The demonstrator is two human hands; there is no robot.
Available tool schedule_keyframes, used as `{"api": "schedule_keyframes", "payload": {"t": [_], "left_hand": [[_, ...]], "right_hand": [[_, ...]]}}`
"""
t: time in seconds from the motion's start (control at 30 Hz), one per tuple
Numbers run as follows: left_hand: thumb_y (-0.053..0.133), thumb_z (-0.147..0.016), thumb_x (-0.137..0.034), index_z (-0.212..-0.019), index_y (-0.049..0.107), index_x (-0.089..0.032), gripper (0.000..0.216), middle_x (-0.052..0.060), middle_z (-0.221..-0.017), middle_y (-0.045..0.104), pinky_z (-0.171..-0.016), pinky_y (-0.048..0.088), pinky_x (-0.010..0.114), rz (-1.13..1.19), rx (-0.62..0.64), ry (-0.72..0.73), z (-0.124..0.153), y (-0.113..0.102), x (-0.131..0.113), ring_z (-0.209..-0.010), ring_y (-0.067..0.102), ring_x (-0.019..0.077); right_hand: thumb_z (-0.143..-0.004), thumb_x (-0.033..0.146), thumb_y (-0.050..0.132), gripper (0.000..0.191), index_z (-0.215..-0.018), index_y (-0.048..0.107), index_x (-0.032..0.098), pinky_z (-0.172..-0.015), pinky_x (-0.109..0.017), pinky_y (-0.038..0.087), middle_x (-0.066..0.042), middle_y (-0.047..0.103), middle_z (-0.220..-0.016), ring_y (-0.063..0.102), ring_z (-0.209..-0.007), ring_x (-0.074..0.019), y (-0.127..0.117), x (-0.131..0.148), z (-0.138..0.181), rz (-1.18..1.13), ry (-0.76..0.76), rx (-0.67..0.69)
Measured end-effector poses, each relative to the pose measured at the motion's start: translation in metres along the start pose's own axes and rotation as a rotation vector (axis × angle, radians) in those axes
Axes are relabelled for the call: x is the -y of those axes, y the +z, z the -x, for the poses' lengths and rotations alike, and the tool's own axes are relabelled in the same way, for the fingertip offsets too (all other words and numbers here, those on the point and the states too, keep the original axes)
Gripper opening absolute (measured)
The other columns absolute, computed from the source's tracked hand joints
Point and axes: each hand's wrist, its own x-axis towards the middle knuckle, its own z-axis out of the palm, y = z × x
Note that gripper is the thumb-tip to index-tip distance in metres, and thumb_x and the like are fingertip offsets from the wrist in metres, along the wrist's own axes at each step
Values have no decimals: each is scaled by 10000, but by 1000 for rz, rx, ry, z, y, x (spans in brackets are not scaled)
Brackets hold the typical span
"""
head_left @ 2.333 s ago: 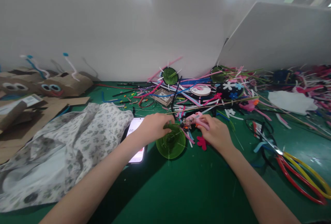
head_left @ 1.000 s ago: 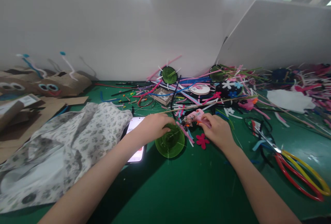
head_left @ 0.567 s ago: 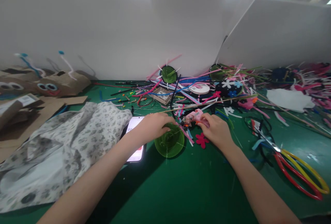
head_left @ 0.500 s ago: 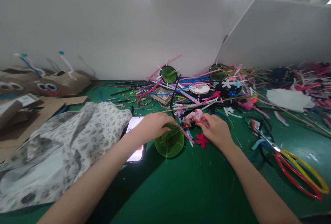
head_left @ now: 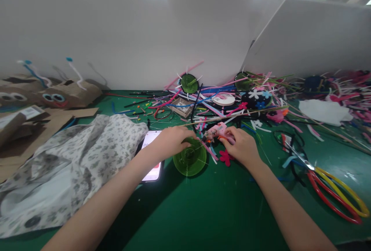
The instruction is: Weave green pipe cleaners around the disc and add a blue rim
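A translucent green disc (head_left: pixel 189 162) lies flat on the green table (head_left: pixel 203 212) in front of me. My left hand (head_left: pixel 171 141) rests on its far rim, fingers curled onto the edge. My right hand (head_left: pixel 242 146) is closed round a small pink glue gun (head_left: pixel 216 131), whose nozzle points left at the disc's rim near my left fingertips. A red felt flower (head_left: pixel 224 157) lies just beside my right hand.
A phone (head_left: pixel 151 158) with a lit screen lies left of the disc, beside a flowered cloth (head_left: pixel 72 166). Brown paper-bag puppets (head_left: pixel 58 96) sit far left. A heap of pipe cleaners and felt bits (head_left: pixel 232 100) fills the back. Red and yellow hoops (head_left: pixel 336 195) lie right, under scissors (head_left: pixel 298 158).
Almost nothing has changed. Both hands stay on the disc and glue gun, with only slight shifts as the view drifted.
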Motion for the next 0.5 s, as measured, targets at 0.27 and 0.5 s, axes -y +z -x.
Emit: {"api": "schedule_keyframes", "payload": {"t": [0.27,0.5], "left_hand": [[549,-859,-240,-1119,613,-285,271,29,-1068,661,-727,478,286,0,3,2,0,0,0,-936,628,214],[555,-862,-238,-1128,609,-297,278,26,-1060,661,-736,476,299,4,4,-2,-1,0,1,-939,630,221]], "right_hand": [[-799,351,585,146,-850,558,217,-590,-252,356,-26,612,-746,574,-724,-180,0,0,-1,-13,21,2],[-823,299,582,100,-857,555,209,-600,-253,362,-23,592,-721,568,-702,-176,-4,-1,-2,-10,7,30]]}}
